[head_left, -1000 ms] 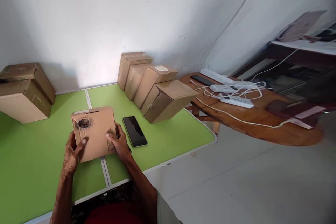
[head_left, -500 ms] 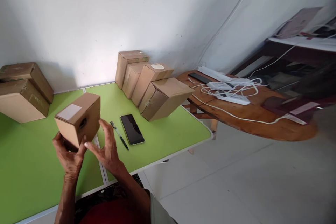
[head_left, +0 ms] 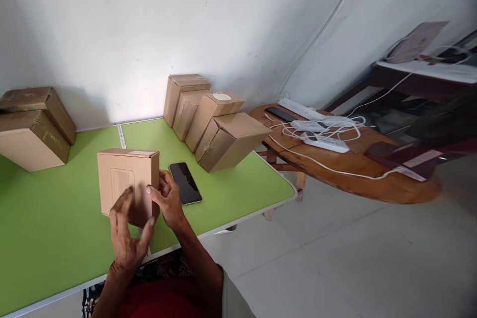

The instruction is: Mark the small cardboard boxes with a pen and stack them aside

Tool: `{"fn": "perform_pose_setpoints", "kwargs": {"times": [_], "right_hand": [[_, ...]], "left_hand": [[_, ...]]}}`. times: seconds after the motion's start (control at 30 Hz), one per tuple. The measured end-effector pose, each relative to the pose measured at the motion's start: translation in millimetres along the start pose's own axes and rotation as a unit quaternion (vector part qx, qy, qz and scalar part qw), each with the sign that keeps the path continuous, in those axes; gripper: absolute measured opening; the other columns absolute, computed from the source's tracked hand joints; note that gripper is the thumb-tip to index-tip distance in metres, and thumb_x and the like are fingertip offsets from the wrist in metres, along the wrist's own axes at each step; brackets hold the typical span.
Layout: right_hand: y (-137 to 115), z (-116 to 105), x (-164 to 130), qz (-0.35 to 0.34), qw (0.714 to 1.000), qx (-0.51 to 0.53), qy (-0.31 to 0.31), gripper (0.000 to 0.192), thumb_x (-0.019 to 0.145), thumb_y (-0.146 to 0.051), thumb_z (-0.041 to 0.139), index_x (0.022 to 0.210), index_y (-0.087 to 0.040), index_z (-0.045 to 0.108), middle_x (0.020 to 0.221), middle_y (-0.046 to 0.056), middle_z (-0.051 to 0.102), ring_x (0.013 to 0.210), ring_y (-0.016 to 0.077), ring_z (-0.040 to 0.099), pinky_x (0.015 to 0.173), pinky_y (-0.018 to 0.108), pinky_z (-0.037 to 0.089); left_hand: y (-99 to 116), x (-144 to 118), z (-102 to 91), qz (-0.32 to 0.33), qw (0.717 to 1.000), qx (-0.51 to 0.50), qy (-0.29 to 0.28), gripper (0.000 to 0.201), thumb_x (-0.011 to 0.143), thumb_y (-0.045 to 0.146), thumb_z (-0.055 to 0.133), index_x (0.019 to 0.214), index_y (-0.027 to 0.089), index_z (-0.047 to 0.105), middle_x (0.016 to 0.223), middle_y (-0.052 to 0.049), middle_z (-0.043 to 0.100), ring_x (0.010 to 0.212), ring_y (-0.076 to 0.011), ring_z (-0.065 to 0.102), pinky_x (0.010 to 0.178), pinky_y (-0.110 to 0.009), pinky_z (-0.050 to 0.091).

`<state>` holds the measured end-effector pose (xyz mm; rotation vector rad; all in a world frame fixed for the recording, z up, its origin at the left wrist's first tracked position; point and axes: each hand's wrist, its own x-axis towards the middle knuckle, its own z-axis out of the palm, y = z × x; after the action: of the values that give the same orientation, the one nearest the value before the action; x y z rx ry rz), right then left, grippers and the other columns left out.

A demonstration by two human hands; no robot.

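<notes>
Plenty of bare green folding table (head_left: 48,218) on the left; black smartphone (head_left: 185,182) and leaning brown cardboard boxes (head_left: 216,126) crowd the right.

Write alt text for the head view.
Two bare hands, left hand and right hand, hold a small cardboard box upright over a green table. A black phone lies right of it, with stacked boxes near the white wall.

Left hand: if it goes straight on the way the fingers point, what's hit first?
Probably the small brown cardboard box: the left hand is open, fingers pointing up and away at its near face. Whether they already touch is unclear.
</notes>
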<state>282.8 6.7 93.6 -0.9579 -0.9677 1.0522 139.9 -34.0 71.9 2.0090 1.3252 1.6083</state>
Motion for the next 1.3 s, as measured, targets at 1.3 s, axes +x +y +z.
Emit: {"fn": "perform_pose_setpoints", "kwargs": {"times": [1.3], "right_hand": [[8.9, 45.5, 29.5, -0.054, 0.889, -0.454, 0.037, 0.097, 0.08, -0.061, 0.094, 0.158, -0.016, 0.056, 0.149, 0.027, 0.064, 0.14, 0.0488, 0.063, 0.115, 0.066, 0.055]], "left_hand": [[-47.1, 86.7, -53.3, -0.337, 0.938, -0.07, -0.029, 0.073, 0.071, 0.069, 0.091, 0.126, 0.023, 0.078, 0.123, -0.012, 0.081, 0.103, -0.0313, 0.08, 0.07, -0.033, 0.063]]}}
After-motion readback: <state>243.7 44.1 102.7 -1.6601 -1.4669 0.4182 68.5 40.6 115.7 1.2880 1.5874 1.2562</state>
